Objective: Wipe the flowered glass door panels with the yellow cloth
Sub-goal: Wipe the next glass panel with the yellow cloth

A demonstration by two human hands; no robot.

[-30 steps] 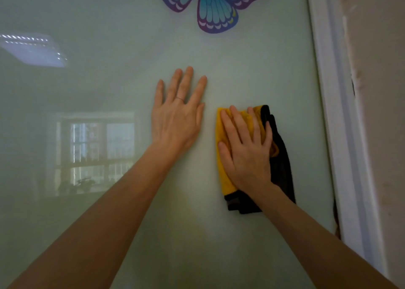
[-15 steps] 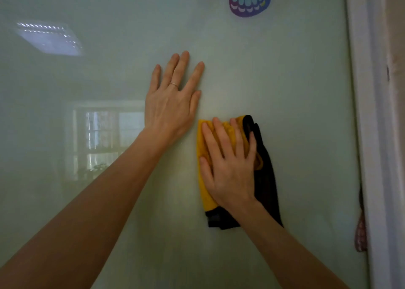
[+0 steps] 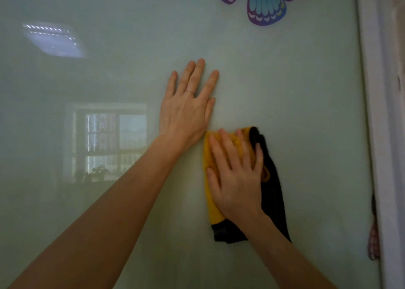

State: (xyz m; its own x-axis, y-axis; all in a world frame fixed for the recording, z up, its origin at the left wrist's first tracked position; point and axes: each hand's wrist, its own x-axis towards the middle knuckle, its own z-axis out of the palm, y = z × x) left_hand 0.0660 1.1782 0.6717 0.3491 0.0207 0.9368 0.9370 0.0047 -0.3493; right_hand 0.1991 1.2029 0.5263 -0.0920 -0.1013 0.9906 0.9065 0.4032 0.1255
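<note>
Both hands lie flat on the frosted glass door panel [image 3: 306, 113]. Left hand [image 3: 186, 111], at centre frame, rests bare on the glass with straight, slightly spread fingers and holds nothing; a thin ring [image 3: 189, 91] shows on one finger. Right hand [image 3: 236, 179], lower right of centre, presses the yellow cloth [image 3: 210, 201] against the panel with fingers extended and splayed, not curled round it. The cloth is folded (its dark reverse shows along the right and bottom edges), and its upper left corner lies just beside the heel of the left hand. A blue butterfly sticker [image 3: 265, 1] sits at the upper edge of the frame, and the white door frame [image 3: 372, 113] runs down the right. Reflections of a window [image 3: 109, 141] and a ceiling light [image 3: 52, 40] appear on the left.

Step in hand, as judged: a wiping pass over the panel's right-hand portion. Good practice is to keep the whole palm on the cloth so the fold does not open, to overlap successive strokes, and to lift the bracing hand later so that its patch is wiped as well. The sticker's edges call for light pressure.

Compared with one second ago, the cloth has travelled down and to the left, away from the door frame, closing the gap to the left hand. The left hand's flat pose is unchanged.
</note>
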